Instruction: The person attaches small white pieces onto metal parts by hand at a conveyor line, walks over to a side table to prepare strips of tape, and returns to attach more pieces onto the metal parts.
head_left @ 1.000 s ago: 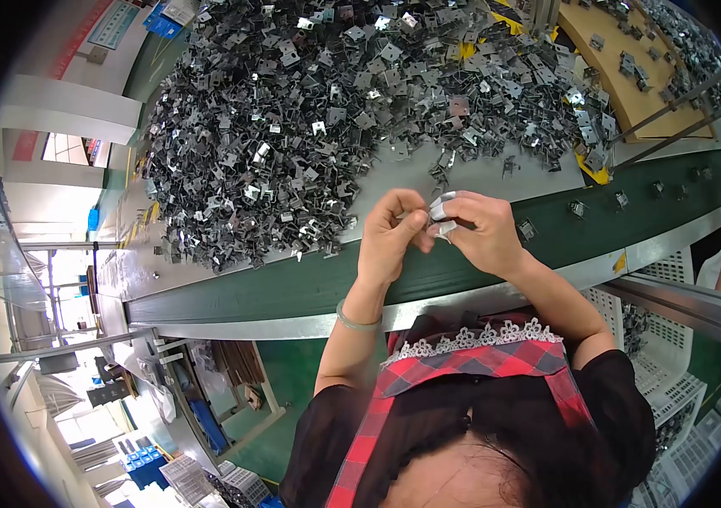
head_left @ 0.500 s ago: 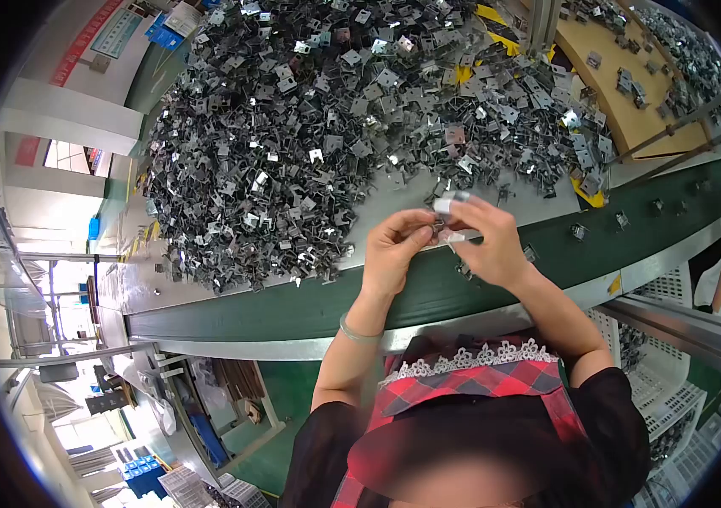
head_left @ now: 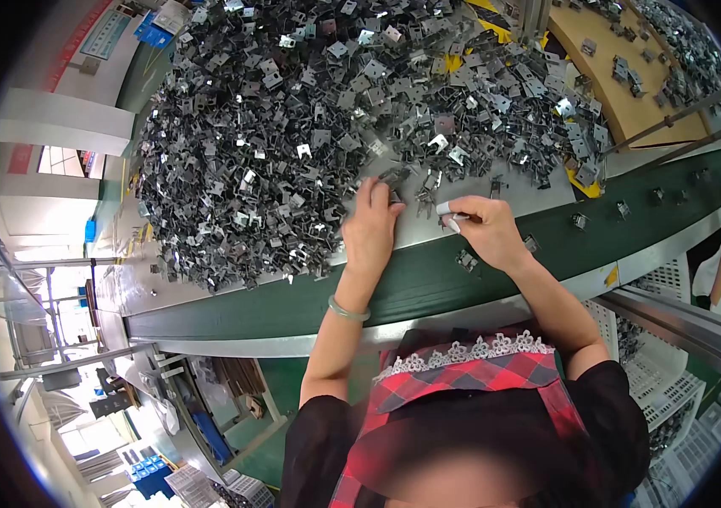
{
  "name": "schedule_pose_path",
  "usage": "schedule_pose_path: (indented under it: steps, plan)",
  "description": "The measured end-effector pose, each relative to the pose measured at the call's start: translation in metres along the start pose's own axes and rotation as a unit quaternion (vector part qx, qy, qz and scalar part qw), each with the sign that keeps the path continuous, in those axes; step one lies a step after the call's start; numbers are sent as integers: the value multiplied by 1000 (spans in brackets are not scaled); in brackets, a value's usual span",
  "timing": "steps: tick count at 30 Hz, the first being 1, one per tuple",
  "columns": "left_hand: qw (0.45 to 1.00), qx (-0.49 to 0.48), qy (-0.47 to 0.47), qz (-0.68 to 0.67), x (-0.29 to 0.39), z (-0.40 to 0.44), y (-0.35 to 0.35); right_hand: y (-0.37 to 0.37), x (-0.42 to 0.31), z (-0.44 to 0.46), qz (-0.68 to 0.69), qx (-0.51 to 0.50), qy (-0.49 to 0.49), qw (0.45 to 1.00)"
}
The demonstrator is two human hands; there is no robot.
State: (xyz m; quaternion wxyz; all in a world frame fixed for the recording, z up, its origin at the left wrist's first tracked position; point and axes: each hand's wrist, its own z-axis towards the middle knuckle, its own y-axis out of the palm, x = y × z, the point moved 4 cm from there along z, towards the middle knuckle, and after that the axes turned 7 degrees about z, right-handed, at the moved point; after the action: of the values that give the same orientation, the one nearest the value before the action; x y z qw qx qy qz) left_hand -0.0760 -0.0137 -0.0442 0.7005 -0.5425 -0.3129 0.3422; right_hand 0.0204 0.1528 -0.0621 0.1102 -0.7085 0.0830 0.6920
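Head view: the left hand [head_left: 369, 230], fingers slightly parted, reaches to the near edge of a heap of metal brackets [head_left: 250, 152] on a table [head_left: 534, 199]; whether it grips one, I cannot tell. The right hand [head_left: 489, 230] has taped fingertips [head_left: 444, 207] drawn close together; what they pinch is unclear. A few brackets [head_left: 466, 260] sit on the green belt [head_left: 292, 309]

The heaped small parts [head_left: 250, 161] look like bare metal, some faces mirror-bright, others dull grey. The worktop [head_left: 538, 199] beneath is smooth and softly shiny. The green belt [head_left: 428, 284] looks matt with a faint sheen (rubber or plastic, one cannot tell), edged by a glossy metal rail [head_left: 208, 347]. The apron [head_left: 496, 372] is checked cloth with openwork lace [head_left: 479, 349]; the bracelet [head_left: 349, 312] is smooth, polished.
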Motion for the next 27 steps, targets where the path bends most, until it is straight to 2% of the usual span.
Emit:
schedule_pose_path:
  steps: [2, 3, 5, 6, 8, 9, 11, 13, 16, 18, 20, 22, 24, 27]
  plan:
    - [993, 60, 19, -103, -6, -6, -5, 3, -3, 2, -13, 3, -21, 1000]
    - [993, 60, 15, -102, -6, -10, -7, 5, -2, 2, 15, 1, -11, 1000]
    - [996, -83, -32, -24, -6, -16, -2, 7, -4, -1, 42, -5, 0, 999]
    - [996, -83, -32, -24, -5, -18, -5, 7, -6, -2, 44, -13, 31, 998]
    - [980, 28, -31, -195, -5, -21, -19, 9, -9, -5, 47, -19, 62, 997]
    - [980, 28, -30, -195, -5, -22, -18, 11, -12, -6, 82, -31, 54, 995]
    - [947, 67, -28, -314, -5, -24, -18, 16, -15, -9, 116, -43, 46, 991]
    - [946, 60, -5, -318, 9, -30, -26, 21, -20, -13, 198, -32, 29, 979]
    - [936, 35, 17, -349, 21, -40, -30, 29, -26, -19, 200, -47, 5, 979]
    - [954, 81, 55, -282, 25, -42, -36, 31, -29, -22, 199, -39, -12, 979]
    - [951, 74, 49, -296, 27, -45, -36, 30, -36, -24, 132, -12, -74, 988]
    - [947, 66, 42, -310, 26, -47, -34, 30, -38, -27, 109, -15, -73, 991]
    - [939, 110, 83, -314, 27, -49, -33, 30, -39, -28, 86, -17, -71, 994]
    - [930, 117, 84, -338, 27, -51, -36, 28, -42, -25, 80, -36, -80, 993]
